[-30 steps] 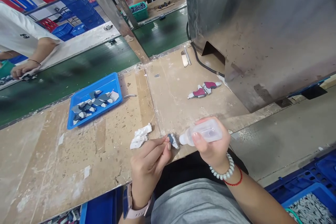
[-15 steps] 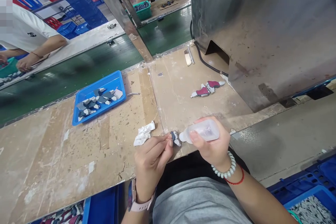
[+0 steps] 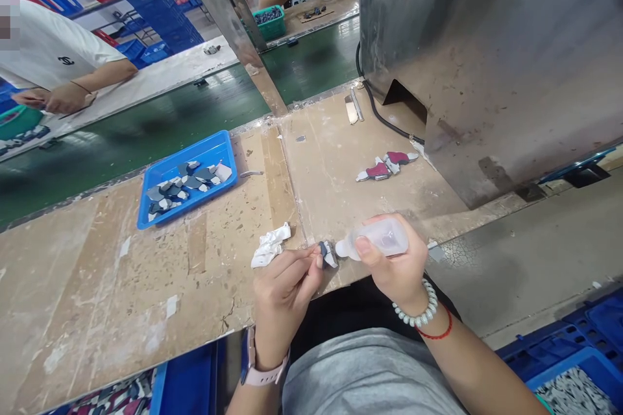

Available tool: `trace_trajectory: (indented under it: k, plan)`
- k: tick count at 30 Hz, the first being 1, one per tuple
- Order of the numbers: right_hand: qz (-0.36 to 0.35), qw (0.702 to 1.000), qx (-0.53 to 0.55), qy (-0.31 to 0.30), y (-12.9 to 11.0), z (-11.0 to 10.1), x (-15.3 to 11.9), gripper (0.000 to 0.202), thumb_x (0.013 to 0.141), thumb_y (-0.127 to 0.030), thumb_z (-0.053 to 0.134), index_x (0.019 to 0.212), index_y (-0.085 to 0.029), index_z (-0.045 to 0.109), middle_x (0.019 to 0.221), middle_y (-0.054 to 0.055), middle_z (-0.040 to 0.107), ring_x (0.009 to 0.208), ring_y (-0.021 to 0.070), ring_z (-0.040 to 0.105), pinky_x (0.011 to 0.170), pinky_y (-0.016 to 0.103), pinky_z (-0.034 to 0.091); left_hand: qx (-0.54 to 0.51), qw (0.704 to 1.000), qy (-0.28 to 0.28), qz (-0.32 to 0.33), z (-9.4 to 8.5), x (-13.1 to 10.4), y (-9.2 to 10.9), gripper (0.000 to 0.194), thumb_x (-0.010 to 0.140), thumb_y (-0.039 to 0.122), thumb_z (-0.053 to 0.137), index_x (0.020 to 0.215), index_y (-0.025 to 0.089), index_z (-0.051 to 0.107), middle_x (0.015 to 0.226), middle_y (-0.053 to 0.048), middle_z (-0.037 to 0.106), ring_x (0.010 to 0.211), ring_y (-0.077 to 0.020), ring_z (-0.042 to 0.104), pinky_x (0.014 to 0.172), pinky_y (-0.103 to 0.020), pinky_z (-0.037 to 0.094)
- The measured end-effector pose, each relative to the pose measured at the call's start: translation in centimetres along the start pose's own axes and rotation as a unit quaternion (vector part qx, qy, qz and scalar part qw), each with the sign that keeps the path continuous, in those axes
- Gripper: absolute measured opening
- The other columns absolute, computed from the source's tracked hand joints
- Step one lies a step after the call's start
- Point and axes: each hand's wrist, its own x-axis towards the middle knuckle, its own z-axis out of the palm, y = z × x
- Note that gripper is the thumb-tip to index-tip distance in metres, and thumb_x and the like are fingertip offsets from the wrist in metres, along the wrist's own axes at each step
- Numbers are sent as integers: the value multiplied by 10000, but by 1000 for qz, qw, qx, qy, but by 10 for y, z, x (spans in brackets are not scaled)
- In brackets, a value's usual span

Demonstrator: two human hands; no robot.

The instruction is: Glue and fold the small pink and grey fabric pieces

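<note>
Near the table's front edge, my left hand (image 3: 289, 282) is closed, pinching a small dark grey and white plastic piece (image 3: 329, 255) between thumb and fingers. My right hand (image 3: 396, 266) wraps round a translucent squeeze bottle (image 3: 382, 238) lying sideways, its nozzle end pointing left at the piece, a small gap apart. A crumpled white cloth or tissue (image 3: 270, 244) lies just behind my left hand. Farther back on the table are maroon and white pieces (image 3: 387, 165).
A blue tray (image 3: 141, 211) of grey and white pieces stands at the left on the worktable (image 3: 111, 272). A metal housing (image 3: 487, 65) with a black cable (image 3: 384, 122) rises at the right. Two people work across the green belt (image 3: 195, 110). Bins of parts sit below.
The bottle's nozzle has drawn back slightly from the grey and white piece. Both hands keep their grips. The people across the belt have moved their hands.
</note>
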Motion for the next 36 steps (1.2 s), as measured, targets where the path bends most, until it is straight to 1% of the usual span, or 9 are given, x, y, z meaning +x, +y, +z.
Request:
trace_trajectory:
  k: [7,10,14,21,25,30,31,33,36]
  plan:
    - [82,987,118,75,1,-4,2,334,791,-378,774,1028,-237,585,745,-23,637,561,151,624,487,259,532,26,999,4,30,2,-9,3,108,958,120,628,946,179,717,963,-60,778,921,-186,742,799,-295,603]
    - [151,964,220,3,-2,-17,12,405,840,-417,752,1104,-270,482,768,-28,656,559,156,639,520,278,546,45,997,17,58,7,-16,4,182,962,144,634,1125,180,706,1082,-83,769,1010,-218,728,883,-350,607]
    - [180,956,220,-70,-4,-32,26,461,737,-399,853,971,-249,485,917,33,698,823,213,707,708,336,589,56,995,40,74,12,-20,4,222,970,144,617,1175,188,689,1088,-76,769,1011,-224,728,881,-357,616]
    - [92,989,-92,-71,16,-28,38,592,781,-290,799,1278,-253,480,1099,80,727,1017,260,681,980,505,500,38,996,70,50,6,-16,2,226,1004,142,528,1191,166,653,1029,-82,762,915,-202,724,801,-309,598]
    - [49,987,-128,-88,25,-34,37,696,783,-402,803,1360,-245,448,1253,117,658,1089,279,648,1008,523,482,22,995,81,49,0,-15,8,228,1026,155,480,1183,166,646,1000,-78,749,891,-182,703,780,-273,573]
    - [-71,978,-185,64,3,-48,4,379,946,-520,604,1169,-214,594,1166,105,593,1075,261,555,957,444,443,9,990,111,87,-7,-15,31,210,1036,140,472,1148,133,649,908,-76,732,826,-169,655,762,-276,547]
    - [-57,987,-142,43,-5,-48,-6,345,967,-527,576,1107,-215,612,1072,80,597,981,227,569,888,385,467,10,987,116,107,-9,-15,36,208,1038,141,478,1145,116,653,914,-83,733,847,-173,654,770,-281,543]
    - [57,987,17,-151,-21,-44,-25,484,960,-665,493,1066,-212,625,911,54,614,815,194,595,725,309,509,19,981,117,154,-13,-14,47,221,1048,177,481,1111,80,669,919,-96,738,883,-181,653,778,-292,537]
    - [230,867,213,-388,-37,-34,-41,751,798,-905,421,965,-200,618,706,28,607,568,172,582,514,280,507,46,974,94,201,-19,-12,58,256,1040,259,519,1030,69,690,875,-81,733,862,-191,650,775,-322,527]
